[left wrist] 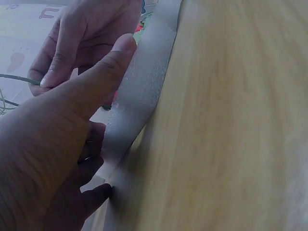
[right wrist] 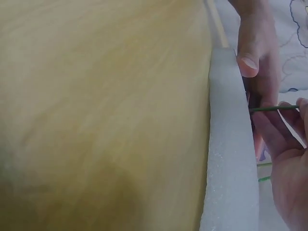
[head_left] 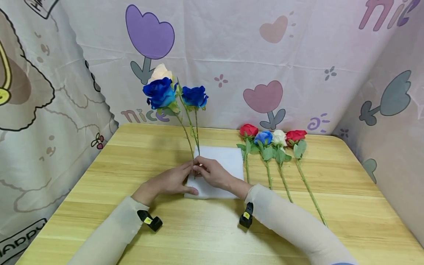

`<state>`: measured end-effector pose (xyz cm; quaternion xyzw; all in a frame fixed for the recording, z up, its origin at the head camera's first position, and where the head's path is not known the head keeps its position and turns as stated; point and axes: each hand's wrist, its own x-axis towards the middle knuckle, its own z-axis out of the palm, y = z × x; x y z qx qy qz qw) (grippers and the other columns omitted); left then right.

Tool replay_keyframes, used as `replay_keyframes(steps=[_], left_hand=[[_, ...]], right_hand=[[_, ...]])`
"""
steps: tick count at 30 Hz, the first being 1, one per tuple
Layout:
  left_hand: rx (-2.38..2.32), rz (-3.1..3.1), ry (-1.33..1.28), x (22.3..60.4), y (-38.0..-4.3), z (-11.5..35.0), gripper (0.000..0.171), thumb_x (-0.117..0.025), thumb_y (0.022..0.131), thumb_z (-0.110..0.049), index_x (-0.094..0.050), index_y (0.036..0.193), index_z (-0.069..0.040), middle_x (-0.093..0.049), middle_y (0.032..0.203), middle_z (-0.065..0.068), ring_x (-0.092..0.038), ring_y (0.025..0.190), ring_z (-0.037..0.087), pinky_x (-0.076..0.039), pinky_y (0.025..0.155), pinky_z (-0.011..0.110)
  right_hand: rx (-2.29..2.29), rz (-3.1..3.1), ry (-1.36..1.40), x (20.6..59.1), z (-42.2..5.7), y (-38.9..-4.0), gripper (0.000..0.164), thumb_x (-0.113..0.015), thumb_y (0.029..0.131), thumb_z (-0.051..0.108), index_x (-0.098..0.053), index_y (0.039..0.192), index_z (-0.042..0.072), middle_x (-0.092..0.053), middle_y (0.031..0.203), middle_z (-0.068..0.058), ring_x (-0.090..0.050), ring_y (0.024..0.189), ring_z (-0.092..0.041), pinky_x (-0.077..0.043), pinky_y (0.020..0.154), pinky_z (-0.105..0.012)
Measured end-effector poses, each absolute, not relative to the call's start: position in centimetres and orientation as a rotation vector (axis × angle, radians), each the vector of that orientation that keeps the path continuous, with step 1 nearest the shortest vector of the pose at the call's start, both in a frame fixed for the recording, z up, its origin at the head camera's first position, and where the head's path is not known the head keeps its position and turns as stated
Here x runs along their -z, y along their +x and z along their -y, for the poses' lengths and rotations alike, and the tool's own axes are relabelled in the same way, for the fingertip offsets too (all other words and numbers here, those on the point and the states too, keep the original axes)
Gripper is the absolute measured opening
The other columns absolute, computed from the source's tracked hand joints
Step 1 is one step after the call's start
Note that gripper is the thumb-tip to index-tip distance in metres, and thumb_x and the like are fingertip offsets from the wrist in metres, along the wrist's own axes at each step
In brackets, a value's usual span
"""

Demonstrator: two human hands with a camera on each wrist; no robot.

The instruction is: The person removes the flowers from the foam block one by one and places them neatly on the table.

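Note:
My right hand (head_left: pixel 213 173) pinches a thin green stem (right wrist: pixel 274 109) just above the white foam block (head_left: pixel 220 184). This stem seems to lead up to the large blue rose (head_left: pixel 160 94) on the left. Behind it shows a pale cream rose (head_left: pixel 161 72), and a second blue rose (head_left: pixel 194 96) stands beside them. Two other stems rise from the foam near the pinched one. Along the block's left side lies my left hand (head_left: pixel 170 180), its thumb (left wrist: pixel 115 55) extended over the foam top. Its fingers are partly hidden at the foam's side.
On the right of the wooden table (head_left: pixel 132 235) lie a red rose (head_left: pixel 248 130), a blue rose (head_left: pixel 263 137), a white rose (head_left: pixel 279 138) and another red rose (head_left: pixel 296 136), stems toward me. A printed cloth (head_left: pixel 212 40) hangs behind the table.

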<state>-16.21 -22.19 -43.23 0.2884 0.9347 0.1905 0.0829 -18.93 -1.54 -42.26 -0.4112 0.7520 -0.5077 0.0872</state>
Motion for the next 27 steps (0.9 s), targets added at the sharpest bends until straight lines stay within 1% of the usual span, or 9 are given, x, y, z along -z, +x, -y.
replay_keyframes(steps=[4,7,10,14,17,19,23,27], left_hand=[[-0.551,-2.787,0.908,43.2,-16.3,22.2,0.112,-0.058,0.078,-0.077,-0.013,0.158,-0.013,-0.016,0.162,0.007,-0.032,0.14,0.025,-0.038,0.108,0.04],[-0.524,-2.781,0.949,43.2,-16.5,22.3,0.112,-0.055,0.078,-0.077,-0.016,0.157,-0.01,-0.014,0.162,0.009,-0.027,0.143,0.026,-0.033,0.111,0.041],[-0.509,-2.775,0.952,43.1,-16.5,22.2,0.109,-0.057,0.079,-0.076,-0.02,0.157,-0.009,-0.017,0.162,0.009,-0.026,0.143,0.027,-0.032,0.112,0.042],[-0.491,-2.772,0.917,43.0,-16.6,22.2,0.106,-0.058,0.079,-0.075,-0.024,0.156,-0.01,-0.019,0.161,0.008,-0.028,0.143,0.028,-0.033,0.111,0.044],[-0.465,-2.775,0.896,43.1,-16.6,22.2,0.108,-0.056,0.079,-0.077,-0.023,0.156,-0.01,-0.018,0.162,0.008,-0.028,0.143,0.029,-0.032,0.112,0.045],[-0.453,-2.773,0.882,43.1,-16.6,22.2,0.109,-0.055,0.078,-0.079,-0.022,0.157,-0.011,-0.017,0.162,0.007,-0.027,0.143,0.029,-0.032,0.112,0.044],[-0.46,-2.773,0.893,43.1,-16.6,22.2,0.11,-0.054,0.078,-0.079,-0.022,0.157,-0.01,-0.017,0.162,0.009,-0.026,0.143,0.03,-0.03,0.112,0.045],[-0.456,-2.778,0.887,43.1,-16.6,22.2,0.11,-0.055,0.078,-0.078,-0.02,0.157,-0.01,-0.016,0.162,0.008,-0.024,0.144,0.029,-0.029,0.113,0.044]], right_hand=[[1.52,-2.278,-1.235,41.7,1.4,-19.0,0.01,-0.049,0.102,0.006,-0.057,0.104,0.001,-0.064,0.095,-0.011,-0.067,0.091,-0.02,-0.056,0.078,-0.023],[1.554,-2.265,-1.229,41.1,1.3,-19.1,0.012,-0.049,0.103,0.005,-0.057,0.106,-0.002,-0.065,0.098,-0.014,-0.068,0.092,-0.022,-0.056,0.078,-0.024],[1.549,-2.28,-1.23,40.7,1.0,-19.1,0.014,-0.05,0.102,0.006,-0.059,0.107,-0.003,-0.066,0.097,-0.014,-0.069,0.09,-0.022,-0.056,0.078,-0.024],[1.519,-2.313,-1.266,40.6,0.5,-19.0,0.015,-0.052,0.102,0.008,-0.06,0.109,-0.001,-0.067,0.093,-0.008,-0.069,0.088,-0.019,-0.056,0.077,-0.024],[1.517,-2.331,-1.317,40.6,0.1,-18.9,0.016,-0.052,0.102,0.008,-0.06,0.113,-0.001,-0.068,0.093,-0.006,-0.069,0.088,-0.016,-0.056,0.076,-0.024],[1.519,-2.34,-1.348,40.6,-0.1,-18.8,0.017,-0.052,0.102,0.008,-0.058,0.116,-0.001,-0.068,0.095,-0.008,-0.069,0.089,-0.016,-0.056,0.076,-0.024],[1.542,-2.334,-1.369,40.4,-0.6,-18.6,0.02,-0.053,0.102,0.007,-0.054,0.12,-0.001,-0.069,0.099,-0.015,-0.071,0.088,-0.024,-0.057,0.076,-0.025],[1.568,-2.347,-1.351,40.2,-1.2,-18.4,0.023,-0.055,0.101,0.008,-0.053,0.123,0.002,-0.07,0.097,-0.015,-0.071,0.085,-0.029,-0.057,0.075,-0.025]])
